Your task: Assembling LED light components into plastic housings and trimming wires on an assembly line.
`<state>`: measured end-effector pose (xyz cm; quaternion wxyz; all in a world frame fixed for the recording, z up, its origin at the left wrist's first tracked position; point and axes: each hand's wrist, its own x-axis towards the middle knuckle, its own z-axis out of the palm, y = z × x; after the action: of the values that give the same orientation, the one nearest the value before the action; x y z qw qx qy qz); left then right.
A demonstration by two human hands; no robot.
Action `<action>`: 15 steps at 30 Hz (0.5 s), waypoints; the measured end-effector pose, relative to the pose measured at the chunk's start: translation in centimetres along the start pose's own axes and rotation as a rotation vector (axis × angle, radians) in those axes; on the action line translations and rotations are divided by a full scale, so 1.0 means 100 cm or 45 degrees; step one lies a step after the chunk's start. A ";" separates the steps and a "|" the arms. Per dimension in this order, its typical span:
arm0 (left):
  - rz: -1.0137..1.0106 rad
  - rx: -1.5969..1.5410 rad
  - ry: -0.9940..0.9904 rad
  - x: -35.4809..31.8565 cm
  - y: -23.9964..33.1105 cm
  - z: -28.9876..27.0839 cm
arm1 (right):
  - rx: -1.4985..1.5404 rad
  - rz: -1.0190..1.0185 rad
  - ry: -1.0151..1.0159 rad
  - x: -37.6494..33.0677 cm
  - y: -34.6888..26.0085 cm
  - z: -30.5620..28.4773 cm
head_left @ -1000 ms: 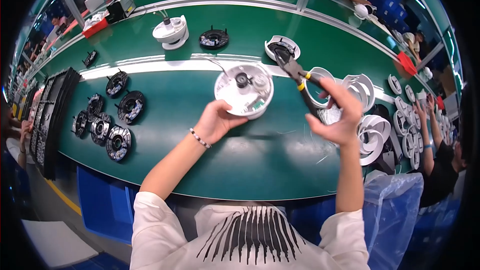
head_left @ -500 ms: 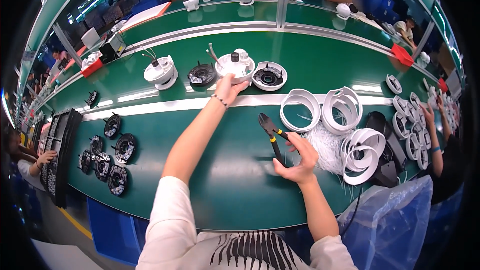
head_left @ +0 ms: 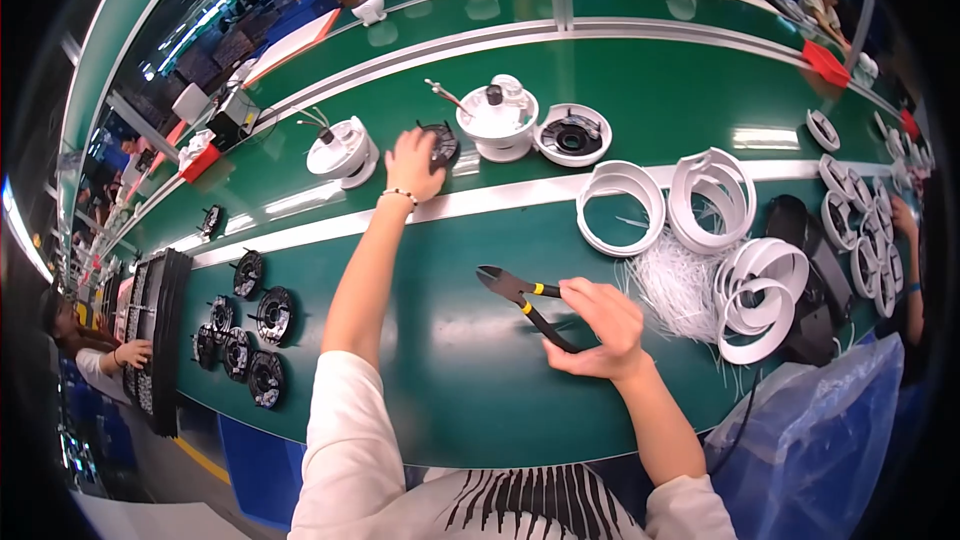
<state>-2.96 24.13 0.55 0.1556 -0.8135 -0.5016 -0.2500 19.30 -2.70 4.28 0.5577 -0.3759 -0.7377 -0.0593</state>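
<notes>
My left hand [head_left: 414, 168] reaches over the left edge of a round black part [head_left: 440, 147] with small prongs. Its fingers are spread, slightly blurred, and partly hide the part. To the right of it stands a white round housing [head_left: 497, 125] with wires sticking up. Beside that lies a white bowl-shaped cover [head_left: 600, 136] with a black ring-shaped part [head_left: 572, 137] inside. My right hand [head_left: 605, 332] holds diagonal cutters [head_left: 515, 287] with black and yellow handles. The cutters' handles are spread, and their jaws point to the upper left above the green table.
Another wired white housing [head_left: 342, 152] stands farther left. Several black round parts [head_left: 275, 316] lie near a black tray [head_left: 165, 340]. At right are white rings [head_left: 620, 208], a heap of white plastic strips [head_left: 680, 280] and a clear plastic bag [head_left: 800, 440]. Other people work at both sides.
My left hand has left the white wired housing and moved left to the black round part. The cutters have turned so their jaws point more to the left. The view has shifted slightly.
</notes>
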 end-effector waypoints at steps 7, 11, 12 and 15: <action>-0.050 -0.388 -0.377 -0.016 0.001 -0.025 | -0.052 0.055 -0.027 -0.003 -0.004 0.001; -0.025 -0.227 -0.543 -0.065 -0.018 -0.080 | -0.047 0.025 -0.056 -0.003 -0.006 0.002; -0.082 -0.200 -0.566 -0.081 -0.029 -0.099 | -0.026 0.024 -0.051 -0.002 -0.010 0.004; -0.282 -0.008 -0.680 -0.113 -0.055 -0.131 | -0.011 0.002 -0.088 -0.001 -0.014 0.005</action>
<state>-15.33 11.63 5.08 -0.0128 -0.7913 -0.6097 -0.0441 18.06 -3.53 4.46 0.5301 -0.3808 -0.7560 -0.0490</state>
